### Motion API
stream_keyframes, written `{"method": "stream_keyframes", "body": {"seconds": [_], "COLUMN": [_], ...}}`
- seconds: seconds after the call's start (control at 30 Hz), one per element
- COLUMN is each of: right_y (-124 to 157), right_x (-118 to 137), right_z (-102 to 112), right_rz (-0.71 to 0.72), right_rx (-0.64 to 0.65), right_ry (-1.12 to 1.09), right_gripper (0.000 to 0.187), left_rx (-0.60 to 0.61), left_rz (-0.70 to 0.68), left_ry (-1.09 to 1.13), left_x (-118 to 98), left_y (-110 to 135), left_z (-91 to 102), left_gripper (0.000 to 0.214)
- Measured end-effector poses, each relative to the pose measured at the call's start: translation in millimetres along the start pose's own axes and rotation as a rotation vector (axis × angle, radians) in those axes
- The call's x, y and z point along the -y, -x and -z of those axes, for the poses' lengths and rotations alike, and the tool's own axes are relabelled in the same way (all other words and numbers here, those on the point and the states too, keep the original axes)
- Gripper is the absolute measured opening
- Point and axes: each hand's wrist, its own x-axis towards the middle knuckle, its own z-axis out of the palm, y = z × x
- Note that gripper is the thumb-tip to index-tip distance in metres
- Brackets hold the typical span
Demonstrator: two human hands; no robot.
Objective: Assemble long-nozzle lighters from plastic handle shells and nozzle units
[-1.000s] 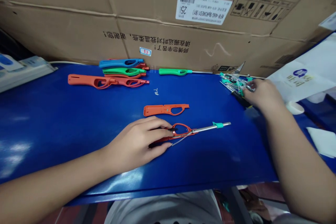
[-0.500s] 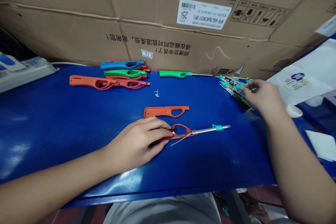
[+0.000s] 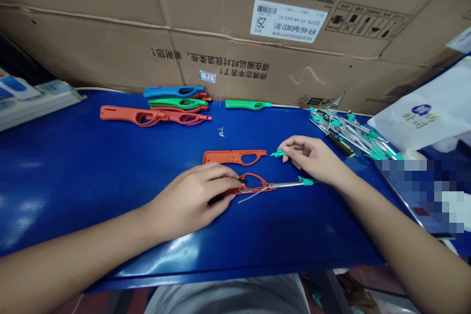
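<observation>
My left hand (image 3: 206, 196) is closed on the handle end of an orange lighter half-shell (image 3: 253, 176), which lies on the blue table. A metal tube (image 3: 287, 185) with a teal piece at its far end extends from that shell, and a thin loose grey wire or tube (image 3: 252, 196) trails below it. Between thumb and fingers, my right hand (image 3: 309, 154) pinches a small teal plastic part (image 3: 277, 153), held above the metal tube. Just behind lies the other orange half-shell (image 3: 228, 156), its inner side up. Fingers hide part of what each hand holds.
Blue, green, red and orange lighter handles (image 3: 172, 103) are stacked at the back left. A green lighter (image 3: 245, 104) lies by the cardboard box (image 3: 206, 14). Metal tubes with teal parts (image 3: 356, 132) and a yellow-black tool (image 3: 342, 146) lie at right. A white bag (image 3: 434, 108) stands beyond.
My right hand has moved left and toward me from the pile of tubes, now carrying a small teal part. My left hand stays on the orange half-shell.
</observation>
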Motion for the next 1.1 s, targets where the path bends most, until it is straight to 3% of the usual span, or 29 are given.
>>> {"method": "stream_keyframes", "body": {"seconds": [0.27, 0.5, 0.63, 0.73, 0.87, 1.1], "right_y": [-2.3, 2.1, 2.5, 4.8, 11.4, 29.4], "right_x": [-8.1, -7.6, -6.2, -4.0, 2.7, 19.9], "right_z": [4.5, -0.2, 2.4, 6.8, 6.1, -20.2], "right_rz": [-0.018, 0.287, 0.324, 0.349, 0.427, 0.547], "right_rx": [0.092, -0.005, -0.029, 0.046, 0.111, 0.333], "right_ry": [0.033, 0.436, 0.608, 0.685, 0.698, 0.567], "right_gripper": [0.043, 0.031, 0.032, 0.016, 0.015, 0.014], "left_rx": [-0.003, -0.006, -0.011, -0.016, -0.027, -0.004], "left_rz": [0.003, 0.005, 0.022, 0.054, 0.131, 0.185], "left_ry": [-0.011, -0.009, -0.003, 0.002, 0.001, 0.056], "left_x": [0.8, 0.7, 0.7, 0.0, -1.7, -4.9], "left_y": [-0.1, 1.1, 0.2, -0.6, -2.1, -2.5], "left_z": [0.0, -0.2, 0.2, 0.7, 0.8, -4.8], "left_gripper": [0.023, 0.023, 0.023, 0.022, 0.022, 0.02]}}
